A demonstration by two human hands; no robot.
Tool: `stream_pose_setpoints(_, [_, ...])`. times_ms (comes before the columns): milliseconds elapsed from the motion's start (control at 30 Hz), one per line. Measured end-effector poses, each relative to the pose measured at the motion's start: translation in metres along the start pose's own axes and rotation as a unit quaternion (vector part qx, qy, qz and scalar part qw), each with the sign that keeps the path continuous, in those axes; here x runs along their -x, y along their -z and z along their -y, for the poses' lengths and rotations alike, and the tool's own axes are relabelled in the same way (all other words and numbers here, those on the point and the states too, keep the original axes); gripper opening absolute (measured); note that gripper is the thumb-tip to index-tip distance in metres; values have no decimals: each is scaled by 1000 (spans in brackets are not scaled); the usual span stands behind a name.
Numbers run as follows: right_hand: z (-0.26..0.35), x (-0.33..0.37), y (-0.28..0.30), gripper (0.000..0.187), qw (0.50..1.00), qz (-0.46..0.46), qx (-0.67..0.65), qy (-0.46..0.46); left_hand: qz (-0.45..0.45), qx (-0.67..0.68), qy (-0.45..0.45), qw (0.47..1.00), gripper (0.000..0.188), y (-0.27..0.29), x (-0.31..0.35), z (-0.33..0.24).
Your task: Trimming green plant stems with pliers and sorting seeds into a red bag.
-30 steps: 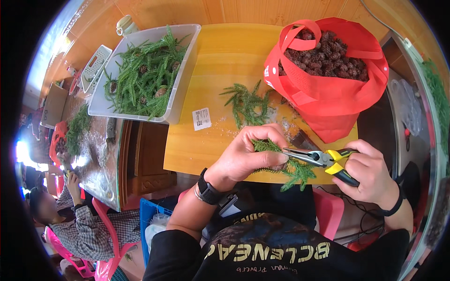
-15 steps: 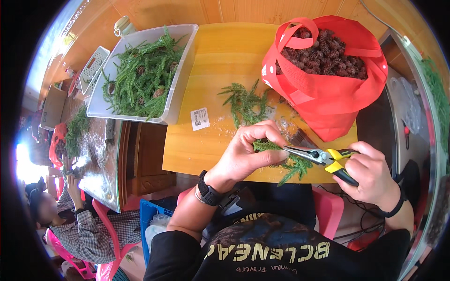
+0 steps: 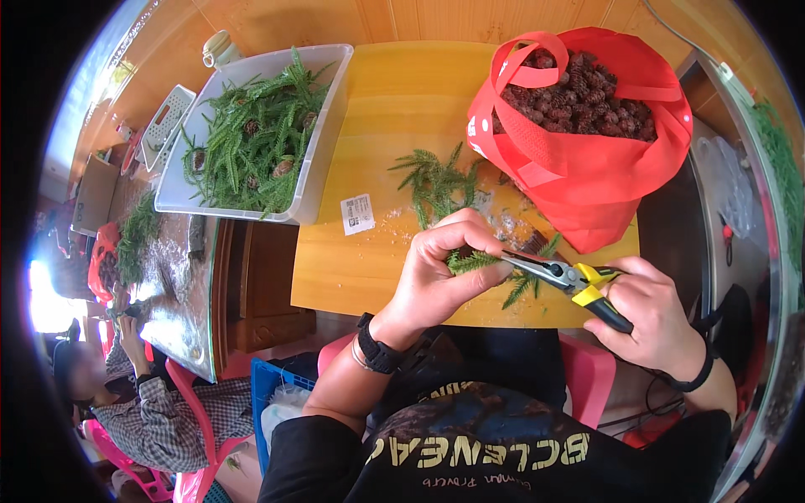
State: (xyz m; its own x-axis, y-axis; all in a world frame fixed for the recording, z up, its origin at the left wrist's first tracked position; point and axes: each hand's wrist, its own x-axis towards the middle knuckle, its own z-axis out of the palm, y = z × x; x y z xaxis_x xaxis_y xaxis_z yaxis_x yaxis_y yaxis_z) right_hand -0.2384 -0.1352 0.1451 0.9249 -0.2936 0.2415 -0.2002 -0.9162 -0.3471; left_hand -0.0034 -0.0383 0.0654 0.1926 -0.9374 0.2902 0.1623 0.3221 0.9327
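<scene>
My left hand [image 3: 449,272] pinches a green artificial pine sprig [image 3: 471,261] between thumb and fingers, above the near edge of the table. Part of the sprig is hidden by the fingers; green needles also show below the pliers' jaws. My right hand [image 3: 650,314] is wrapped round the yellow-and-black handles of long-nose pliers [image 3: 563,275]. The tips of the pliers meet the sprig at my left thumb and fingertips. Just beyond my left hand, more pine sprigs [image 3: 440,180] lie on the yellow table [image 3: 386,101].
A clear plastic bin [image 3: 312,189] of pine sprigs and some cones stands at the left. To the right, a red bag [image 3: 587,189] holds many pine cones. A white label [image 3: 357,214] and pale scraps lie between. Another person [image 3: 159,419] works at a side table on the left.
The pliers have turned slightly, their handles dropping and shifting left with my right hand. My left hand has moved slightly up, and the sprig has turned between the fingers.
</scene>
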Motion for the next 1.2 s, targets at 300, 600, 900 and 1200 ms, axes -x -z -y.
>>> stream_pose_setpoints(300, [-2,3,-2,28,1000,1,9,6,-9,-85,-58,995,17,-2,-1,-3])
stream_pose_setpoints(600, [-5,1,5,26,995,62,-67,-40,10,-23,-2,1000,13,2,0,6])
stream_pose_setpoints(900, [-23,-8,12,28,995,57,-82,10,47,157,58,985,17,3,4,4])
stream_pose_setpoints(1200, [-36,-18,15,26,993,67,-34,95,80,158,113,978,29,6,4,0])
